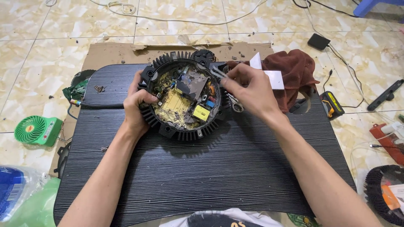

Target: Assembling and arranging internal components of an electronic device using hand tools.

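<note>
Left hand (136, 105) clamped on the nine o'clock rim of the round finned housing (182, 98), thumb hooked over the edge onto the inside. Right hand (251, 90) at three o'clock, fingers pressed together, pinching a slim metal tool (219, 73) whose tip reaches in toward the grey plate (192, 84) over the circuit board (179, 105). Housing sitting at twelve o'clock on the black ribbed board (210, 168), lid off, yellow components and wiring exposed, a black cable (101, 105) running out at nine o'clock.

Best done, by the look of it, with the housing held flat and firm by the left, tool tip kept low and steady, short levering motions rather than a long pry, clear of the thin wires near the rim. Worth minding the loose debris inside.

Wrench (235, 103) lying just beside the housing at three o'clock; brown rag (294, 71) beyond at two o'clock; green fan (35, 130) on the tiles at nine o'clock.
</note>
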